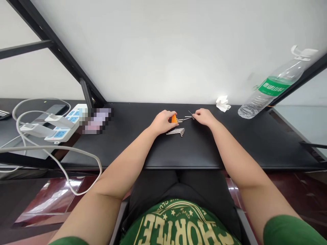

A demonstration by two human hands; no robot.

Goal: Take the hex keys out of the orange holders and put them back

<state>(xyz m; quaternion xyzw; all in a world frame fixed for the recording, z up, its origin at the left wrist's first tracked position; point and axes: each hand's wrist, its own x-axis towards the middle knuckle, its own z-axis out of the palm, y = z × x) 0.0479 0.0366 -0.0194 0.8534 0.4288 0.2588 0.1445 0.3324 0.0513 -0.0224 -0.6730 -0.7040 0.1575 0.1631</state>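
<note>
My left hand (pixel 163 121) is closed on an orange hex key holder (pixel 174 118), with metal keys sticking out of it to the right. Fingers pinched, my right hand (pixel 204 117) is at the short end of a thin hex key (pixel 188 117) whose long arm runs toward the holder. Another small key or two lie by my right fingertips, partly hidden. On the black table just below my left hand lies a row of several L-shaped hex keys (pixel 176 131), side by side, bent ends to the right.
At the right stands a large clear bottle (pixel 268 88) with a green label, near a crumpled white tissue (pixel 223 103). To the left are a white power strip (pixel 67 124) with chargers, looping white cables (pixel 84 151) and a blurred-out flat object (pixel 98 120). A white wall backs the black table (pixel 122 149).
</note>
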